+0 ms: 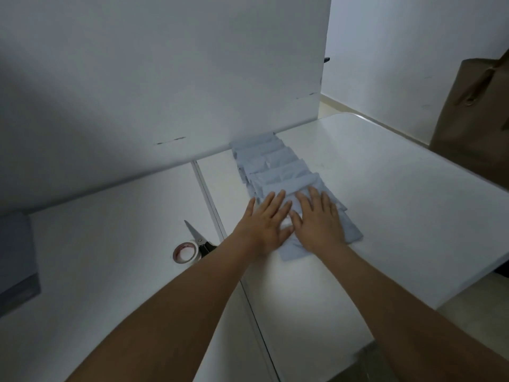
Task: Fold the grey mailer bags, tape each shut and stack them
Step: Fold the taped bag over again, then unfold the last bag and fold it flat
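Head view, step: left hand [265, 226] and right hand [319, 221], fingers flat and spread, press the nearest folded mailer bag [351, 230] onto the overlapping row of folded bags [275, 164] on the white table [385, 172].
Next move: probably tape; the tape roll [185, 252] and scissors [199, 238] lie left, untouched.
Unfolded bags: grey stack [16, 260] at far left.
Writing: none legible.

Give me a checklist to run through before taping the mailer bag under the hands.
1. Both hands flat on the nearest folded bag: left hand, right hand. Ok.
2. Tape roll within reach, left of the hands. Ok.
3. Scissors beside the roll. Ok.
4. A hand free to fetch the tape. Not ok.
5. Fold lying fully closed. Cannot tell, hands cover it.
6. Earlier folded bags in an overlapping row behind. Ok.
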Available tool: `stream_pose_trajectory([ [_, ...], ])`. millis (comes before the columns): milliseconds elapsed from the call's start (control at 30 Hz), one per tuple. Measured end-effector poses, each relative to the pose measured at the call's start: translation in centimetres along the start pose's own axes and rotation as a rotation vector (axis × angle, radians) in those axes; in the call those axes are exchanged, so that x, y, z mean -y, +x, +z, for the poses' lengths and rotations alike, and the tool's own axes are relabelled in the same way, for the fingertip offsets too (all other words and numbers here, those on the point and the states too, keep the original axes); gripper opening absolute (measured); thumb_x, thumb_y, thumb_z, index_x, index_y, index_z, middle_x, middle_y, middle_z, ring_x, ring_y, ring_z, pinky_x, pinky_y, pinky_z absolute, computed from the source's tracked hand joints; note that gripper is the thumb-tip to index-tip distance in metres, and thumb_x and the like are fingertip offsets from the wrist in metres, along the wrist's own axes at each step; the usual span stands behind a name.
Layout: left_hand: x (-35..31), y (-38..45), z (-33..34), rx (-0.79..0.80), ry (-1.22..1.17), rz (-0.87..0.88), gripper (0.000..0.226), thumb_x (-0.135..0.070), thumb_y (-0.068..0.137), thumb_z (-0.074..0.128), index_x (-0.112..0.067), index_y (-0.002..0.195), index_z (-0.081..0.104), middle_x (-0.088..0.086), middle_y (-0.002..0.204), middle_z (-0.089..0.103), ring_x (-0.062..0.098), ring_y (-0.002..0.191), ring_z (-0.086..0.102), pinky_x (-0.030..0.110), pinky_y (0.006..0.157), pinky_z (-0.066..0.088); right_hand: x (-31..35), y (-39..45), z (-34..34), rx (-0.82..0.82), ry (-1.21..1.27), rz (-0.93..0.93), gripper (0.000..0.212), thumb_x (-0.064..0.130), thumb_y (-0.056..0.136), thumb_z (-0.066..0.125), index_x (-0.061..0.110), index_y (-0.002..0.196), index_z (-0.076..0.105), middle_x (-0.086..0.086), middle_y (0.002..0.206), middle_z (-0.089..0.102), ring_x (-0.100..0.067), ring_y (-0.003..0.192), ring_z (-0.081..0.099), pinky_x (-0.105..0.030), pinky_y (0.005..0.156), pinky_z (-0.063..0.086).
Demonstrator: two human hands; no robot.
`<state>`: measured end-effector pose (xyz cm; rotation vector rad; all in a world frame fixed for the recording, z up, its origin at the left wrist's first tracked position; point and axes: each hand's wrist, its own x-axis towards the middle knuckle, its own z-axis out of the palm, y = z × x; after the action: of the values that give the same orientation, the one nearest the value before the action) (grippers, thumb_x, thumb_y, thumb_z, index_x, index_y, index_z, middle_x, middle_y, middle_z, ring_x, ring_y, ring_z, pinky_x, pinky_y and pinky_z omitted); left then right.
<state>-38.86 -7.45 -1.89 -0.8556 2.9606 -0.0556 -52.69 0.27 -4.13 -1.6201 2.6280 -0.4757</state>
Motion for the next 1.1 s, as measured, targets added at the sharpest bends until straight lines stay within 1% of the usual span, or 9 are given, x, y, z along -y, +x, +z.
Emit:
stream_pose_trajectory([
  [133,0.3,0.7,1.1,-0.038,-0.027,-0.037,0.088,-0.067,0.079,-0.012,-0.026,0.156,-0.002,-0.001,0.162,-0.014,0.018,0.149,-0.011,0.05,0.119,-0.004,-0.4,1.5,0.3,0.053,-0.021,-0.025,0.06,0.052,0.1,0.026,0.031,0.154,0.009,0.003,0.163,-0.004,-0.03,0.148,0.002,-0.045,0.119,0.003],
  [300,0.4,2.9,0.9,-0.005,-0.097,-0.124,0.067,-0.058,0.099,0.013,-0.028,0.155,-0.006,-0.004,0.161,-0.02,0.015,0.147,-0.018,0.05,0.119,-0.006,-1.3,4.6,0.6,0.087,-0.075,-0.08,0.063,0.053,0.1,0.021,0.03,0.154,-0.002,0.002,0.162,-0.008,-0.029,0.149,-0.001,-0.045,0.12,0.003],
  [467,0.3,3.9,0.7,0.019,-0.153,-0.157,0.066,-0.058,0.1,0.014,-0.029,0.155,-0.008,-0.007,0.16,-0.022,0.013,0.146,-0.022,0.051,0.118,-0.007,-1.9,6.0,0.7,0.083,-0.102,-0.116,0.063,0.053,0.1,0.021,0.031,0.154,-0.003,0.003,0.162,-0.008,-0.028,0.149,0.0,-0.044,0.121,0.004],
  [667,0.7,2.5,-1.4,-0.043,-0.287,-0.083,0.064,-0.053,0.102,0.019,-0.023,0.156,0.006,-0.005,0.163,-0.008,0.014,0.149,-0.009,0.047,0.118,-0.007,-0.9,5.4,-1.1,-0.059,0.017,-0.091,0.066,0.05,0.095,0.02,0.017,0.151,0.027,-0.007,0.16,0.02,-0.03,0.147,0.016,-0.046,0.117,0.012],
  [733,1.6,0.4,-1.8,-0.134,-0.314,-0.06,0.059,-0.048,0.101,0.021,-0.019,0.153,0.026,-0.003,0.163,0.008,0.015,0.15,0.005,0.047,0.12,0.002,0.9,4.4,-1.8,-0.146,0.137,-0.101,0.057,0.044,0.096,0.034,0.013,0.143,0.041,-0.01,0.154,0.034,-0.031,0.143,0.028,-0.046,0.115,0.02],
  [833,4.3,-4.7,-1.3,-0.321,-0.343,-0.056,0.039,-0.017,0.095,0.05,-0.014,0.133,0.058,0.007,0.15,0.042,0.024,0.136,0.043,0.045,0.114,0.029,5.3,1.5,-1.7,-0.159,0.318,-0.219,0.042,0.023,0.094,0.054,0.01,0.134,0.05,-0.011,0.145,0.046,-0.029,0.134,0.041,-0.041,0.112,0.03],
  [900,6.5,-9.1,-0.9,-0.464,-0.361,-0.119,0.038,-0.001,0.087,0.058,-0.013,0.123,0.067,0.008,0.139,0.055,0.024,0.122,0.057,0.035,0.106,0.04,8.8,-1.0,-1.1,-0.15,0.369,-0.328,0.039,0.016,0.092,0.056,0.012,0.131,0.052,-0.008,0.141,0.049,-0.025,0.131,0.044,-0.037,0.11,0.033],
  [1000,9.0,-16.4,-1.5,-0.574,-0.404,-0.311,0.042,0.005,0.085,0.058,-0.015,0.121,0.068,0.001,0.137,0.058,0.015,0.122,0.056,0.015,0.105,0.033,13.6,-4.3,-0.1,-0.127,0.429,-0.454,0.04,0.009,0.088,0.055,0.015,0.128,0.054,-0.004,0.141,0.05,-0.02,0.13,0.044,-0.032,0.109,0.031],
  [1100,12.8,-23.8,-0.6,-0.544,-0.366,-0.536,0.041,-0.004,0.093,0.056,-0.018,0.132,0.06,0.0,0.149,0.044,0.016,0.132,0.045,0.02,0.108,0.027,18.5,-6.8,0.6,-0.1,0.484,-0.552,0.04,0.007,0.086,0.052,0.016,0.125,0.057,-0.001,0.138,0.052,-0.019,0.129,0.045,-0.035,0.108,0.034],
])
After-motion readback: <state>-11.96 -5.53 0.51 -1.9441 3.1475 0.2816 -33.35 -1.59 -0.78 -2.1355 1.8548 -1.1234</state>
